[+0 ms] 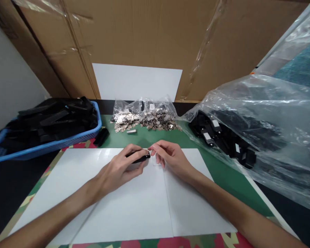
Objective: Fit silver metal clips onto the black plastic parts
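Note:
My left hand is closed around a small black plastic part, held just above the white sheets. Its right end, with small light marks, points toward my right hand. There the thumb and forefinger are pinched together beside that end, while the other fingers curl loosely below. Anything between those fingertips is too small to make out. Behind my hands, two clear bags spill piles of small metal pieces. A short silver cylinder lies in front of them.
At the left, a blue basket is heaped with black plastic parts; another black part lies beside it. A large clear bag on the right holds black parts with white labels. A cardboard wall rises behind.

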The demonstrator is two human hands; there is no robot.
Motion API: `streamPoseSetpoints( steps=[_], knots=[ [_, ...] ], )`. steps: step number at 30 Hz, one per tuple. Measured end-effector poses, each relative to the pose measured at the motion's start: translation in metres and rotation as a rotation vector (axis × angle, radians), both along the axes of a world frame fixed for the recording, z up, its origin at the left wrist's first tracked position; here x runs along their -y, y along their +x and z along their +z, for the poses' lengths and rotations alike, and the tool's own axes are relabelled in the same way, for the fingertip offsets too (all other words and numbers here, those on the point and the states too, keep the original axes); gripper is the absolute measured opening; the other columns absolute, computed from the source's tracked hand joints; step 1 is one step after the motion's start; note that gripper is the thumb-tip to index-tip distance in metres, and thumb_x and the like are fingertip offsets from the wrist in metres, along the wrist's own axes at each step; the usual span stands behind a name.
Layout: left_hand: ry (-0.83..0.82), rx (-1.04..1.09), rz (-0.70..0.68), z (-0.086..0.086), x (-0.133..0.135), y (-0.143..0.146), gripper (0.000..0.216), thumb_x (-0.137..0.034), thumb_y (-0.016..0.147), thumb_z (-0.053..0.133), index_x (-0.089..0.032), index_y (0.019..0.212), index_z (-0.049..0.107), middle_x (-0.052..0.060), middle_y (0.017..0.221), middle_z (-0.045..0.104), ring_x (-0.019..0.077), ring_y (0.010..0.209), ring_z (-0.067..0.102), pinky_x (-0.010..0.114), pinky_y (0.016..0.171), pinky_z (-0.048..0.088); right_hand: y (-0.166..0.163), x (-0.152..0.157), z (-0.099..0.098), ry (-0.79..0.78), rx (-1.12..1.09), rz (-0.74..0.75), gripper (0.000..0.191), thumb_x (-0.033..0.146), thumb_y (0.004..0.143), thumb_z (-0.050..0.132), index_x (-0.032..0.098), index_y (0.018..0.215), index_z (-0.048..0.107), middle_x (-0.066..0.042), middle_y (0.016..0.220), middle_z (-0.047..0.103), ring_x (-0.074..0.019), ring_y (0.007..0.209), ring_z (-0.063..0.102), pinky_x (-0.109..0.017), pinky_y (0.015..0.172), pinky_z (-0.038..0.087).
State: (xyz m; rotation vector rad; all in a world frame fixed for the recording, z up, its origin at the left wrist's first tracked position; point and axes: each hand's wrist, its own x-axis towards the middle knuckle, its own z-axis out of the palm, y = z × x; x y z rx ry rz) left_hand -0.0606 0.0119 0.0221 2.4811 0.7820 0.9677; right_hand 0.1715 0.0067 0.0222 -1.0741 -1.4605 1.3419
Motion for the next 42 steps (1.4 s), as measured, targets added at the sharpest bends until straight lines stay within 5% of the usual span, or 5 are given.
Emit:
streamPoseSetpoints(
  steps=[21, 30, 36, 42],
  knots=[
    [0.048, 0.014, 0.063, 0.000, -0.001, 0.000, 0.029, -0.015, 0.098, 0.064, -0.026, 0.125, 0.065, 0.005, 0.115, 0.064, 0.0150, 0.100, 0.068, 0.027, 0.089, 0.059, -0.002, 0.006, 0.002, 0.023, 0.098, -0.001, 0.042, 0.052, 0.104, 0.054, 0.019, 0.080, 0.064, 0.003, 0.061, 0.050, -0.0118, 0.056, 0.046, -0.026, 0.054, 0.036],
    [0.069, 0.043, 0.095, -0.002, -0.001, -0.003, 0.042, -0.013, 0.095, 0.069, -0.021, 0.134, 0.057, 0.006, 0.111, 0.065, 0.0140, 0.098, 0.069, 0.023, 0.087, 0.058, -0.004, 0.011, 0.006, 0.100, 0.130, 0.019, 0.031, 0.043, 0.105, 0.052, 0.019, 0.097, 0.069, -0.002, 0.085, 0.068, -0.0111, 0.062, 0.056, -0.025, 0.058, 0.044],
    [0.116, 0.114, 0.071, -0.003, 0.000, -0.003, 0.046, -0.011, 0.091, 0.073, -0.019, 0.133, 0.056, 0.009, 0.114, 0.069, 0.0139, 0.095, 0.068, 0.023, 0.084, 0.059, -0.006, 0.013, 0.005, 0.211, 0.170, -0.007, 0.019, 0.033, 0.102, 0.057, 0.019, 0.107, 0.069, 0.000, 0.077, 0.064, -0.0121, 0.062, 0.061, -0.024, 0.055, 0.047],
    [0.068, 0.233, -0.003, -0.005, 0.001, -0.001, 0.050, -0.003, 0.086, 0.074, -0.021, 0.126, 0.051, 0.011, 0.121, 0.072, 0.0192, 0.105, 0.071, 0.027, 0.080, 0.061, -0.008, 0.015, -0.006, 0.526, 0.152, -0.046, 0.014, 0.021, 0.099, 0.063, 0.020, 0.112, 0.067, -0.003, 0.093, 0.066, -0.0106, 0.067, 0.060, -0.022, 0.054, 0.049]
  ],
)
